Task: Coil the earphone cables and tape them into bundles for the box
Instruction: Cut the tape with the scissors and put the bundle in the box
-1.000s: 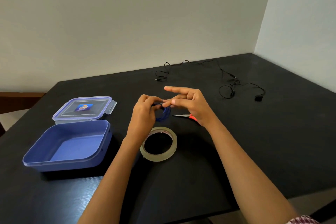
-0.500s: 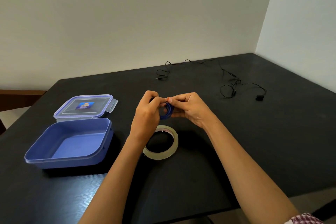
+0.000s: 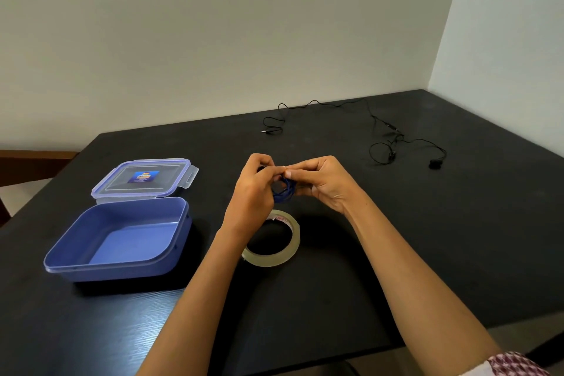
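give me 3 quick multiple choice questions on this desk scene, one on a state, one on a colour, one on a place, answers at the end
1. The box is:
A. open, with its lid lying on the table just behind it
B. shut, with the lid clipped on
C. turned upside down

2. The coiled cable pinched between the left hand and the right hand is:
A. white
B. red
C. blue

3. The tape roll lies:
A. inside the box
B. flat on the table, under the left wrist, nearer the person than the hands
C. on top of the lid

Answers:
1 A, since the bare inside floor of the box shows and the lid sits apart behind it.
2 C, since the loops between the fingers are dark blue.
3 B, since the ring rests on the dark tabletop, right of the box.
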